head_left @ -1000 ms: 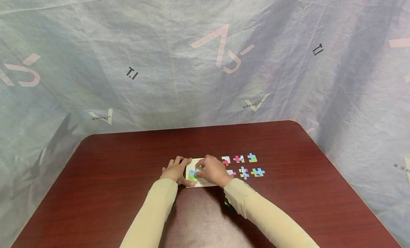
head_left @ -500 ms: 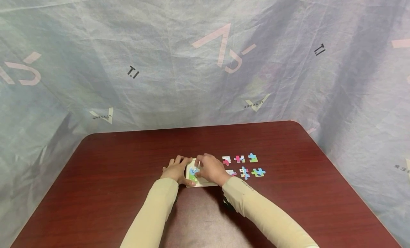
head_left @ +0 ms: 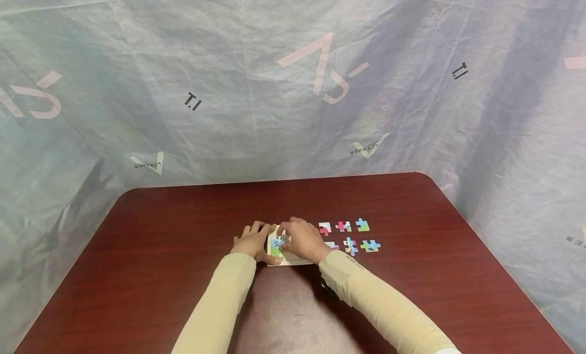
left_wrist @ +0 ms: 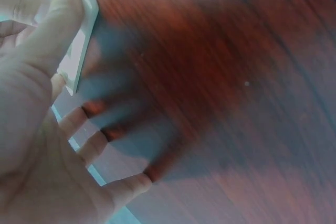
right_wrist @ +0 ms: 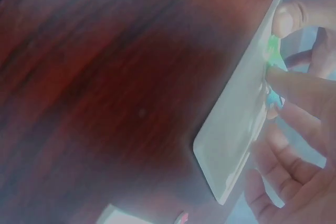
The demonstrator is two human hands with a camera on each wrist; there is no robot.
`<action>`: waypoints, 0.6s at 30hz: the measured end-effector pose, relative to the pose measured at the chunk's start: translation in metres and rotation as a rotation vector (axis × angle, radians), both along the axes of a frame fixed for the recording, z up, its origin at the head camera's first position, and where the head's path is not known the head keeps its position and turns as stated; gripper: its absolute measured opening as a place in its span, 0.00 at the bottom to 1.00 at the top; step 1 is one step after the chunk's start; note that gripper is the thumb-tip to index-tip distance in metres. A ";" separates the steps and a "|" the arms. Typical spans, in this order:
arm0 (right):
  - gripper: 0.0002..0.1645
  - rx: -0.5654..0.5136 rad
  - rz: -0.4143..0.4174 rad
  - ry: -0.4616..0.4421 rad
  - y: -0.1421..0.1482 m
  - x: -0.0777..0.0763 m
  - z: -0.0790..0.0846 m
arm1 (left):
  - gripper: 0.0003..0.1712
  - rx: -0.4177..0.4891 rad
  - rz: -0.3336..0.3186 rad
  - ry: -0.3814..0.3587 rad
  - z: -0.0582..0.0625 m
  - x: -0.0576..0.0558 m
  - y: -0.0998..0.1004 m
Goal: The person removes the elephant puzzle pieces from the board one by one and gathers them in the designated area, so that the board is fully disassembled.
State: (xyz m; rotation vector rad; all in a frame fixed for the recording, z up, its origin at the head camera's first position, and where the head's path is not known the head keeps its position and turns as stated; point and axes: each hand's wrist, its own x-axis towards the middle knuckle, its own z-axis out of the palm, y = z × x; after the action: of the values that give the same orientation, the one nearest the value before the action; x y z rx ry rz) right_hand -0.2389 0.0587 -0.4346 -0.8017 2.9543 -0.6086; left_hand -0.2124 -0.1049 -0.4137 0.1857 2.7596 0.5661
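A pale shallow puzzle tray (head_left: 298, 262) lies on the table, with blue and green jigsaw pieces (head_left: 276, 248) in its left end. My left hand (head_left: 252, 243) is spread along the tray's left side, thumb on the near corner and index finger at the far corner. Over the tray, my right hand (head_left: 305, 240) pinches a blue puzzle piece (right_wrist: 273, 98) between thumb and index finger, low against the tray. Its other fingers bend loosely beyond the tray in the right wrist view. The hand hides much of the tray and most of that piece.
Right of the tray lie loose jigsaw pieces in two rows, among them a pink-and-white piece (head_left: 324, 228), a blue-and-green piece (head_left: 362, 225) and another blue-green piece (head_left: 371, 245). The dark red table (head_left: 183, 232) reaches back to a hanging grey cloth (head_left: 238, 115).
My right hand's index finger has lifted and shifted slightly over the tray's left end. My left hand keeps its hold on the tray's edge. The loose pieces have stayed put.
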 end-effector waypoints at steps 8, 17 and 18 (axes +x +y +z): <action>0.08 0.008 0.083 0.048 0.001 0.000 -0.001 | 0.54 -0.004 0.003 -0.006 -0.001 -0.001 0.000; 0.06 -0.200 0.003 -0.147 0.001 -0.004 0.004 | 0.54 0.002 -0.001 0.002 0.001 0.000 0.000; 0.06 -0.210 -0.018 -0.159 0.001 -0.006 0.004 | 0.53 0.003 0.000 0.002 0.001 0.000 0.000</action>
State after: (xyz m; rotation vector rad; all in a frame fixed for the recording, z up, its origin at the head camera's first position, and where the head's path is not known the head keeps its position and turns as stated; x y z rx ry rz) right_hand -0.2445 0.0594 -0.4309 -0.7028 2.7892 -0.9491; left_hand -0.2123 -0.1050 -0.4126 0.1869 2.7607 0.5698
